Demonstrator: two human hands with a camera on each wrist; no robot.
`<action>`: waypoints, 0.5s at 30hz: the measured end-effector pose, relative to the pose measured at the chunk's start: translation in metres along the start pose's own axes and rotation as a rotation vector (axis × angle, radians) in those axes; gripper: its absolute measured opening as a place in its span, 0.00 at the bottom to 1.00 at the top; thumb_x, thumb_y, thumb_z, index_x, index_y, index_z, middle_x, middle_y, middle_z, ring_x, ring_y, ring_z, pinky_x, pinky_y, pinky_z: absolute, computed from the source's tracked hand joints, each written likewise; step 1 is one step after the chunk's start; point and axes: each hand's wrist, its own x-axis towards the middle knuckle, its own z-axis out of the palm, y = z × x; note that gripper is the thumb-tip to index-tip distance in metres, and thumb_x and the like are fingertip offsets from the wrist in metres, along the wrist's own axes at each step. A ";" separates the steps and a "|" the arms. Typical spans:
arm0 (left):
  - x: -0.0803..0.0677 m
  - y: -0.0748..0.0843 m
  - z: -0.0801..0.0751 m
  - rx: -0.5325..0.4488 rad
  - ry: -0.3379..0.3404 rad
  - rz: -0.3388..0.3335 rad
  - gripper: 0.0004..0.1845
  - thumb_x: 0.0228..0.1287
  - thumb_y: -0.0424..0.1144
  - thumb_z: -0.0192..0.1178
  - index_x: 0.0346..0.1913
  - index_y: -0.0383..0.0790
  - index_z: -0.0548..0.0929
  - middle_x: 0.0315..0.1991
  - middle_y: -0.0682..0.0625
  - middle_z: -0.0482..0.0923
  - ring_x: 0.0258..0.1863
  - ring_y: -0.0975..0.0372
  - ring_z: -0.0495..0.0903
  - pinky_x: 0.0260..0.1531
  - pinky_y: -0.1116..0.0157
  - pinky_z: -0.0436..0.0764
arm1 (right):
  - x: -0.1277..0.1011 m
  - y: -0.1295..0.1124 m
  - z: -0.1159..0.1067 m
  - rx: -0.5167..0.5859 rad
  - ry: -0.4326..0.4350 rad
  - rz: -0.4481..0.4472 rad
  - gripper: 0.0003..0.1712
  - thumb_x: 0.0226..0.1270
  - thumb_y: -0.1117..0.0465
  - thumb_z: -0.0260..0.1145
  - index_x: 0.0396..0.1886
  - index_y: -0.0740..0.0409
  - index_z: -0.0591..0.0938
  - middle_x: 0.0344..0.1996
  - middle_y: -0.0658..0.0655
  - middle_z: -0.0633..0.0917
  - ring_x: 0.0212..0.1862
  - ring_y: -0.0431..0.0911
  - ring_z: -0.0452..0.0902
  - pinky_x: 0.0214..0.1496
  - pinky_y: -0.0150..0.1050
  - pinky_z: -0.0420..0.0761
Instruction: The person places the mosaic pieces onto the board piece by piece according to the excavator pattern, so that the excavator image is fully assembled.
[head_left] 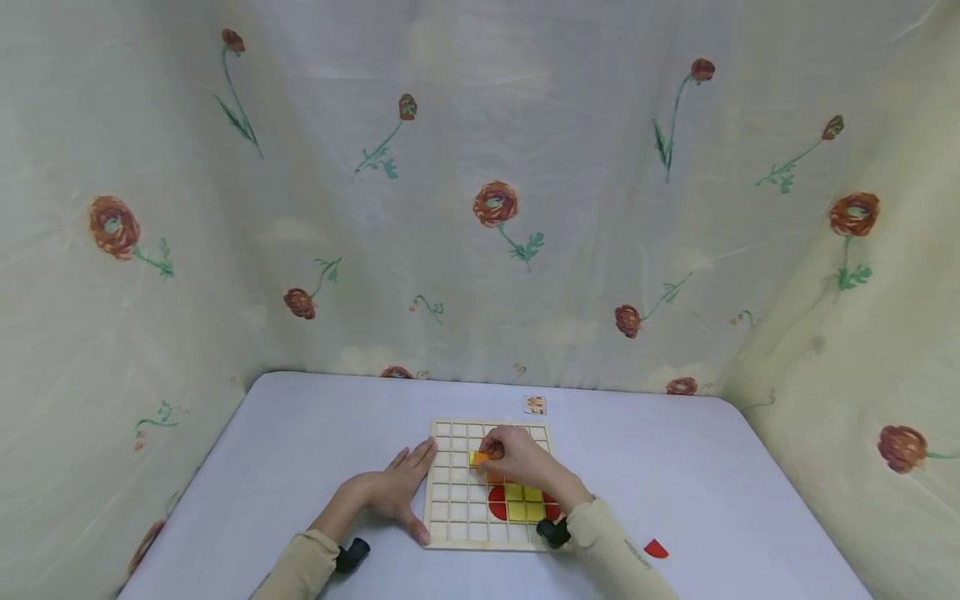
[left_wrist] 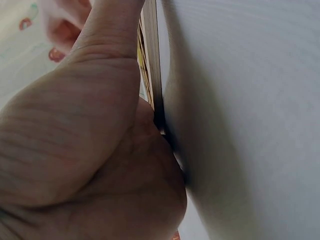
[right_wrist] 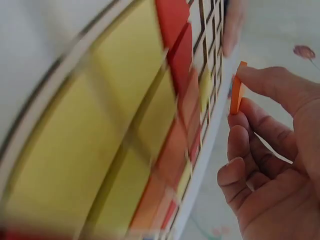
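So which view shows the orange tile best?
The right wrist view: the orange tile is seen edge-on, pinched by the right hand clear of the grid board. The head view shows only a small orange patch. The left wrist view doesn't show it.

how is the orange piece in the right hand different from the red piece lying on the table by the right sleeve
The orange piece is pinched in the fingers of the right hand, above the wooden grid board; the red piece lies loose on the table, off the board and untouched. One is orange, the other red. The red piece has a curved edge; the orange piece shows mostly edge-on, so its outline is unclear. Both look like thin, flat tiles.
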 end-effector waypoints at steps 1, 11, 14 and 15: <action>0.000 0.000 0.000 0.000 -0.001 0.004 0.76 0.34 0.69 0.72 0.76 0.34 0.36 0.78 0.41 0.30 0.78 0.53 0.33 0.77 0.52 0.39 | 0.006 -0.002 0.004 -0.007 -0.005 0.000 0.10 0.59 0.56 0.72 0.37 0.54 0.83 0.30 0.46 0.81 0.30 0.38 0.71 0.33 0.29 0.76; 0.002 0.000 0.001 0.012 -0.001 0.011 0.76 0.35 0.70 0.71 0.76 0.34 0.36 0.78 0.40 0.30 0.78 0.52 0.34 0.77 0.52 0.40 | 0.034 -0.010 0.024 -0.062 -0.047 0.103 0.09 0.60 0.55 0.71 0.38 0.52 0.84 0.35 0.47 0.81 0.36 0.40 0.73 0.43 0.33 0.78; 0.003 -0.003 0.002 0.024 0.001 0.008 0.76 0.34 0.71 0.71 0.76 0.34 0.36 0.78 0.41 0.30 0.78 0.53 0.34 0.77 0.52 0.40 | 0.035 -0.012 0.024 -0.040 -0.056 0.111 0.08 0.61 0.56 0.71 0.38 0.52 0.84 0.35 0.47 0.81 0.36 0.41 0.73 0.44 0.35 0.78; 0.003 -0.004 0.003 0.025 0.002 0.007 0.76 0.34 0.71 0.71 0.76 0.34 0.36 0.78 0.41 0.30 0.78 0.53 0.34 0.77 0.52 0.40 | 0.036 -0.013 0.024 -0.031 -0.061 0.110 0.08 0.61 0.57 0.71 0.38 0.52 0.84 0.35 0.47 0.81 0.36 0.41 0.73 0.44 0.35 0.78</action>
